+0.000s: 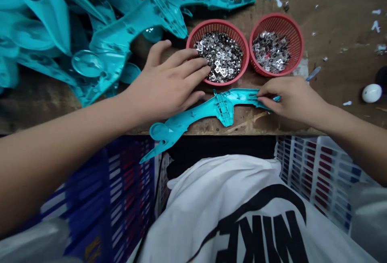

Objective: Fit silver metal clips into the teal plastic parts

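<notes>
A long teal plastic shell part (211,111) lies on the wooden bench (332,33) at its front edge, one end hanging over. My right hand (290,97) pinches the part's right end, fingers pressed together. My left hand (166,83) rests flat above the part's left half, fingers stretched out toward a red mesh basket (193,39) full of small silver metal pieces; the fingertips touch its rim. A second red basket (298,37) of similar metal pieces stands just right of the first.
A heap of teal plastic shells (90,25) fills the bench's back left. A white egg-shaped object (371,92) lies at the right edge. White scraps dot the back right. A blue crate (115,198) and a white crate (320,170) stand below the bench.
</notes>
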`<state>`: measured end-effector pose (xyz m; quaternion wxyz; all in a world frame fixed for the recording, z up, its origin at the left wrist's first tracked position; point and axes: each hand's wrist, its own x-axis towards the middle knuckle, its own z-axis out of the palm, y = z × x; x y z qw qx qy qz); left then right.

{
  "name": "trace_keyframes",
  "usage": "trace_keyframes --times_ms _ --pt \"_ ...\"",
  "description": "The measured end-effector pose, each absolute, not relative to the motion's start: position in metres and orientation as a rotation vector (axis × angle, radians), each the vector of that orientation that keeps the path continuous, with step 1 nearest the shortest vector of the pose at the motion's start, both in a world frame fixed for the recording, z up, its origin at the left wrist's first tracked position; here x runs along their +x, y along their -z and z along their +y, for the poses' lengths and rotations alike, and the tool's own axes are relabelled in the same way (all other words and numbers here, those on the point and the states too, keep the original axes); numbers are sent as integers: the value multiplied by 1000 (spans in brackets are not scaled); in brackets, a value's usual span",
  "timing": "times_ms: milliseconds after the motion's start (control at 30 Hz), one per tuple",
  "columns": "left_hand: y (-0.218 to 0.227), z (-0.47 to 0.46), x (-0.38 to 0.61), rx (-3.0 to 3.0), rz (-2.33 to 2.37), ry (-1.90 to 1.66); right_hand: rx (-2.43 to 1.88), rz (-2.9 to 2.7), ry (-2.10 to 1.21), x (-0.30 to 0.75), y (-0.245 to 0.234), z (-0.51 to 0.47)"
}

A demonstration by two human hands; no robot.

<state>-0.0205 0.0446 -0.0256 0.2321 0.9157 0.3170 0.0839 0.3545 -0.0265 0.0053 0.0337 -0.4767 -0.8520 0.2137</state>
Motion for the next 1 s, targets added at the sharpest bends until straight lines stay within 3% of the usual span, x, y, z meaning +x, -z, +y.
trace_keyframes --times_ms 167,500,667,1000 --pt "23 52 -22 2489 864 -202 -1312 -2772 -578 358 -11 -25" --pt "4 47 -13 2056 968 -640 -1325 -2774 -515 340 0 -38" --pt "-5 42 0 1649 1216 -813 -1375 -2710 -615 342 1 -36" --pt "9 57 5 1208 1134 -918 -1279 -2697 -687 342 0 -34"
